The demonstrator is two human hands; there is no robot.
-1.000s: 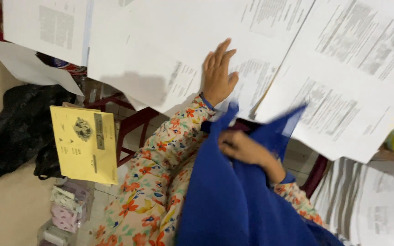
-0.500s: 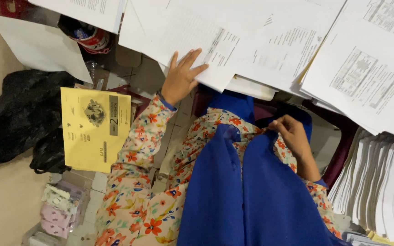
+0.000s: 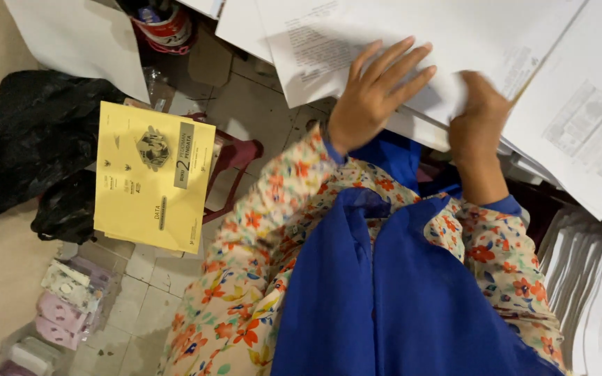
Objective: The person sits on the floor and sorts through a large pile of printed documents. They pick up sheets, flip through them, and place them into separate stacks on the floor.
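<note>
My left hand (image 3: 374, 90) lies flat with fingers spread on a white printed sheet (image 3: 357, 35) near the top middle. My right hand (image 3: 479, 115) is curled around the edge of the same stack of white sheets (image 3: 580, 118), gripping it. Both arms wear floral sleeves (image 3: 245, 278) over blue cuffs, and a blue cloth (image 3: 391, 299) hangs down in front of me.
A yellow booklet (image 3: 151, 177) rests on a red stool (image 3: 235, 157) at left. Black bags (image 3: 29, 146) lie on the floor further left. A clear container of small packets (image 3: 57, 313) sits at bottom left. More paper stacks (image 3: 597, 292) are piled at right.
My right hand has risen from the blue cloth at my chest to the paper stack and closed on its edge. My left hand stays flat on the sheets.
</note>
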